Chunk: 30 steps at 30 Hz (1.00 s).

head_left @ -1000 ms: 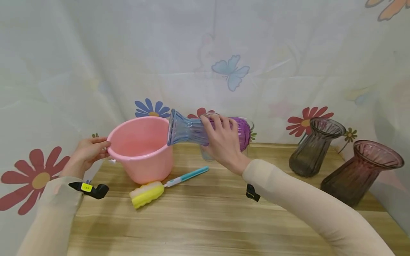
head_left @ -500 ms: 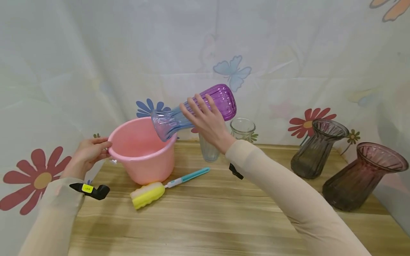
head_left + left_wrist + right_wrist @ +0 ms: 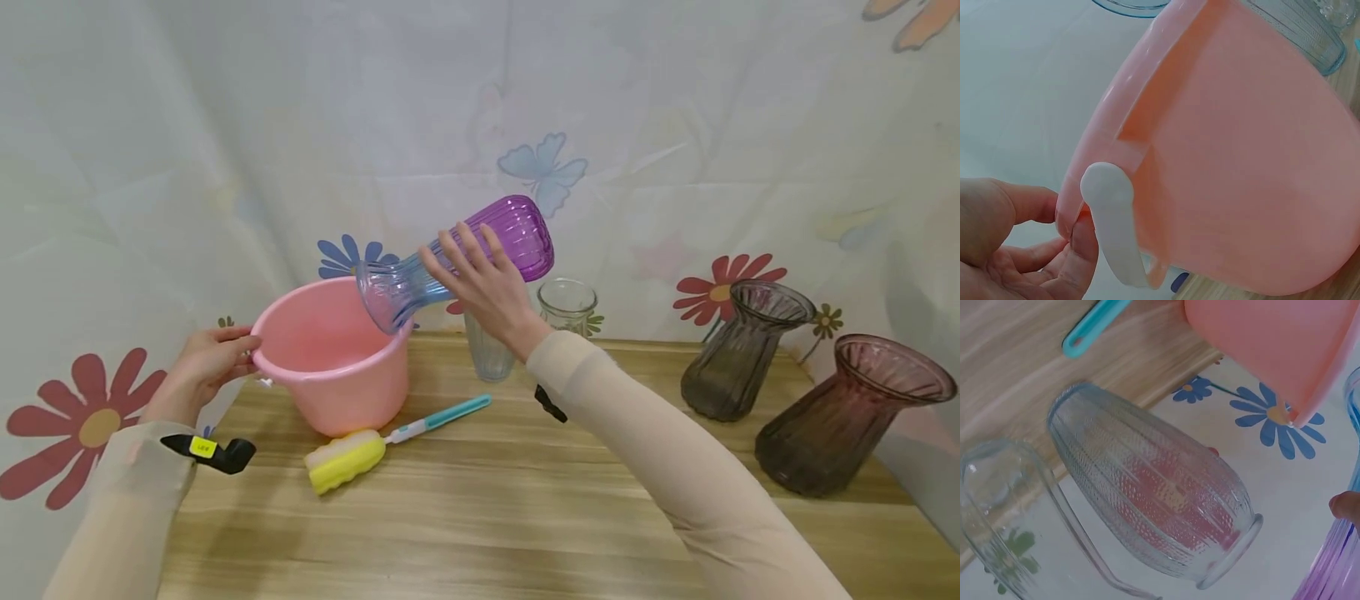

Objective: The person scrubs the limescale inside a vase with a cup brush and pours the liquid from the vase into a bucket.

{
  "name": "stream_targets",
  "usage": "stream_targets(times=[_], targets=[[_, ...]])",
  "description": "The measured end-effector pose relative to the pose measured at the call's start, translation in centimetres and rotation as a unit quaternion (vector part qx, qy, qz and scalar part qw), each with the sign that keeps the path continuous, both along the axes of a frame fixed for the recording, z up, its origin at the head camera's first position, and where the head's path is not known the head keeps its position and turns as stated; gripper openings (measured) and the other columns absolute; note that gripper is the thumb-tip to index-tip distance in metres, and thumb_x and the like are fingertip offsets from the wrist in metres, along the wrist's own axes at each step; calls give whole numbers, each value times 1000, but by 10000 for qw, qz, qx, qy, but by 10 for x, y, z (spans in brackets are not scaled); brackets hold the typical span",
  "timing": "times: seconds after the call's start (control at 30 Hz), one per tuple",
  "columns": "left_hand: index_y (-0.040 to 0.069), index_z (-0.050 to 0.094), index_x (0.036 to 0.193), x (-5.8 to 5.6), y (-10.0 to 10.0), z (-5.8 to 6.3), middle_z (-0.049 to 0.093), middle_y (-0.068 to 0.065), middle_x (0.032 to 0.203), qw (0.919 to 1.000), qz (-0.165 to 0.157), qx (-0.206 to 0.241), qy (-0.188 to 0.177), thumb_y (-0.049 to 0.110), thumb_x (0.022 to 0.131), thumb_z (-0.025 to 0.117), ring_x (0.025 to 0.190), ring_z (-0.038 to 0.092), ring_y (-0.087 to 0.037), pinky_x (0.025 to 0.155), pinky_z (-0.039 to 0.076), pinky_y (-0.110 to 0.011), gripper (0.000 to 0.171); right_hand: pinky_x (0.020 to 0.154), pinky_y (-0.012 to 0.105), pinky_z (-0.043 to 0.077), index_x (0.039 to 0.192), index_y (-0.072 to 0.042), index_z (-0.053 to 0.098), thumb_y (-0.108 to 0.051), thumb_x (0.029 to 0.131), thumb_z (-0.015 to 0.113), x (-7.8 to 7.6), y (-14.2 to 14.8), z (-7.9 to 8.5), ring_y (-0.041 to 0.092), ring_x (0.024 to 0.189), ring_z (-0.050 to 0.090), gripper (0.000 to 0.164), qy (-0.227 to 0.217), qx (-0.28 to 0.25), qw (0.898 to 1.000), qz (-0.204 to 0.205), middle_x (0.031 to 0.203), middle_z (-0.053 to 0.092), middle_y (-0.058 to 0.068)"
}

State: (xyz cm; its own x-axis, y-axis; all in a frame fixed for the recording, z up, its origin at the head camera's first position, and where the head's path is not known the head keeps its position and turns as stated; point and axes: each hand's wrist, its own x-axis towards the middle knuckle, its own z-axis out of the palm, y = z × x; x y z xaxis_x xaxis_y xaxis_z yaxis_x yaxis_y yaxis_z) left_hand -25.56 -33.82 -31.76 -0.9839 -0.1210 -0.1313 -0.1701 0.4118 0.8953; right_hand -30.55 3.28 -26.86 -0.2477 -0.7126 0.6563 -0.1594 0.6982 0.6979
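Observation:
My right hand (image 3: 483,283) grips a ribbed glass vase (image 3: 517,237), blue at the flared mouth and purple at the base. The vase is tipped, base up to the right, its mouth over the right rim of a pink plastic bucket (image 3: 352,396). In the right wrist view only a fingertip and a slice of the vase (image 3: 1329,569) show at the right edge. My left hand (image 3: 213,358) pinches the bucket's left rim between thumb and fingers. The left wrist view shows that pinch beside the bucket's white handle (image 3: 1110,219).
In front of the bucket lies a yellow sponge brush (image 3: 345,461) with a teal and white handle. Behind my right hand stand a textured clear glass vase (image 3: 1154,481) and a clear glass jar (image 3: 567,304). A grey vase (image 3: 727,358) and a reddish-brown vase (image 3: 832,417) stand at the right.
My right hand has carried the blue and purple vase left and raised its base, bringing its mouth over the bucket. During the last half second it is nearly still. The left hand stays on the rim.

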Motion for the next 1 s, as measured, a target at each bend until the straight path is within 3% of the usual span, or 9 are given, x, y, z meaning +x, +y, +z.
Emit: stream_targets(times=[0.13, 0.27, 0.4, 0.47, 0.57, 0.63, 0.7, 0.87, 1.0], targets=[[-6, 24, 141, 2, 1, 0, 41, -27, 129, 9995, -4, -319, 53, 34, 95, 44, 83, 63, -9, 78, 52, -24, 64, 99, 45, 30, 135, -21, 37, -63, 62, 71, 6, 4, -2, 28, 120, 40, 90, -416, -806, 9950, 426, 128, 46, 8], [-7, 25, 140, 6, 10, 9, 37, -31, 135, 9897, 289, -1264, 600, 33, 93, 45, 114, 49, -38, 92, 45, -48, 65, 92, 46, 33, 134, -18, 39, -59, 63, 74, 15, 9, 0, 29, 114, 43, 89, -808, -1653, 9791, 866, 124, 47, 9], [-1, 39, 136, 11, 40, 24, 41, -26, 133, 9588, 832, -1969, 1870, 26, 89, 50, 117, 40, -44, 93, 38, -57, 55, 87, 46, 34, 133, -16, 39, -56, 64, 74, 24, 14, -1, 30, 111, 44, 88, -1241, -2338, 9562, 1247, 123, 48, 10], [2, 48, 129, 12, 62, 30, 48, -22, 127, 9331, 790, -2079, 2825, 20, 86, 57, 113, 44, -40, 91, 39, -55, 47, 84, 46, 35, 134, -14, 39, -55, 64, 74, 30, 17, -3, 30, 110, 45, 88, -1469, -2599, 9437, 1421, 123, 48, 9], [1, 56, 120, 14, 98, 34, 55, -18, 120, 8874, 101, -2057, 4125, 11, 80, 66, 108, 50, -34, 90, 41, -49, 43, 81, 44, 36, 134, -14, 39, -53, 63, 74, 42, 20, -9, 29, 106, 47, 89, -1809, -2890, 9261, 1615, 122, 50, 8], [1, 56, 119, 16, 120, 33, 58, -16, 118, 8631, -583, -1987, 4605, 10, 76, 70, 108, 52, -32, 91, 42, -47, 46, 80, 43, 37, 134, -14, 39, -53, 62, 75, 50, 22, -14, 28, 105, 49, 90, -2084, -3045, 9134, 1717, 122, 50, 8], [6, 52, 126, 19, 139, 30, 57, -12, 123, 8619, -1285, -1779, 4571, 14, 76, 72, 114, 52, -29, 95, 40, -45, 54, 80, 42, 39, 133, -14, 40, -52, 60, 76, 58, 23, -19, 27, 105, 51, 90, -2409, -3164, 8995, 1812, 121, 52, 8], [18, 38, 137, 21, 178, 12, 47, -3, 136, 8865, -2817, -360, 3653, 12, 78, 71, 129, 39, -20, 104, 32, -45, 69, 81, 37, 45, 133, -15, 40, -47, 59, 79, 72, 28, -35, 20, 103, 53, 89, -3537, -3321, 8467, 2182, 118, 54, 5], [12, 36, 135, 18, 196, -8, 46, -6, 133, 8787, -3503, 690, 3170, 3, 76, 71, 126, 42, -21, 104, 35, -42, 70, 80, 33, 49, 133, -13, 40, -40, 60, 80, 79, 37, -49, 16, 100, 55, 87, -4434, -3334, 7960, 2422, 117, 55, 4]])
